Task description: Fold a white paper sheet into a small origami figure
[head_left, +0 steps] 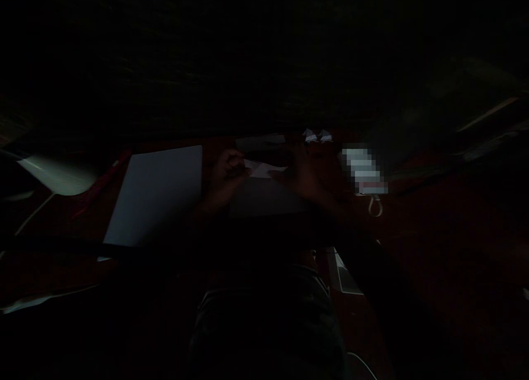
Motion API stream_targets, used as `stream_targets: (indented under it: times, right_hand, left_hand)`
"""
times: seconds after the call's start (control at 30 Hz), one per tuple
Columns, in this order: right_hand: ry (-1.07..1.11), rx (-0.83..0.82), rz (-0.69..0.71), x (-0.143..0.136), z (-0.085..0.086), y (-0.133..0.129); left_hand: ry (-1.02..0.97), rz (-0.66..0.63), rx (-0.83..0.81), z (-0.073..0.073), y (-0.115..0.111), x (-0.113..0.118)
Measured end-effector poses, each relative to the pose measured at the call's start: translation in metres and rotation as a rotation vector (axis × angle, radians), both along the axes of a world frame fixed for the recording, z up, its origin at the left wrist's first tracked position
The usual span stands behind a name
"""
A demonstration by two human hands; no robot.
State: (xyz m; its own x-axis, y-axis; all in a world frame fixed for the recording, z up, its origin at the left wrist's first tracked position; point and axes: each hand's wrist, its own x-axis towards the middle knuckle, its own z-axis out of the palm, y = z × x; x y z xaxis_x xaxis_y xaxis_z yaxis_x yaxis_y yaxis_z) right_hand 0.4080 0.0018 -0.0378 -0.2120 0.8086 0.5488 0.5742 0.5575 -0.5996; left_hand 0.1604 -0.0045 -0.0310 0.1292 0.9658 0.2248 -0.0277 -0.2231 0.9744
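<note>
The scene is very dark. Between my two hands is a small piece of white paper (262, 170) with visible folds. My left hand (226, 173) pinches its left end, fingers curled and thumb on the edge. At the right end my right hand (305, 176) grips the paper with the thumb on its lower edge; its other fingers are lost in shadow. Beneath the hands lies a dim grey flat rectangle (266, 199). A pale strip (261, 142) sits just beyond the hands. Two small folded paper pieces (309, 136) stand farther back on the right.
A large pale flat panel (159, 190) lies on the reddish table at left. Beyond it are a pale curved object (61, 176) and a red strip (103, 181). A pixelated item (363, 169) with a loop (376, 206) lies right. Below is a light-edged object (345, 275).
</note>
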Motion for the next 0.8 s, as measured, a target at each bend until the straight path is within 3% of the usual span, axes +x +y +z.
stream_targets:
  times: [0.2, 0.43, 0.57, 0.8]
  right_hand:
    - [0.062, -0.103, 0.028, -0.0006, -0.0026, 0.0035]
    - [0.188, -0.323, 0.176, -0.0048, 0.0025, 0.0007]
    - [0.206, -0.328, 0.232, -0.0063, 0.0066, -0.001]
    - [0.154, -0.291, 0.148, -0.0085, 0.0065, 0.0]
  left_hand:
    - [-0.056, -0.013, -0.096, 0.0032, -0.0029, 0.0006]
    - [0.139, -0.074, -0.042, 0.0037, -0.0072, -0.0011]
    - [0.194, -0.093, 0.007, 0.003, -0.0083, -0.0001]
    - [0.08, -0.204, -0.172, 0.0006, -0.0081, 0.0032]
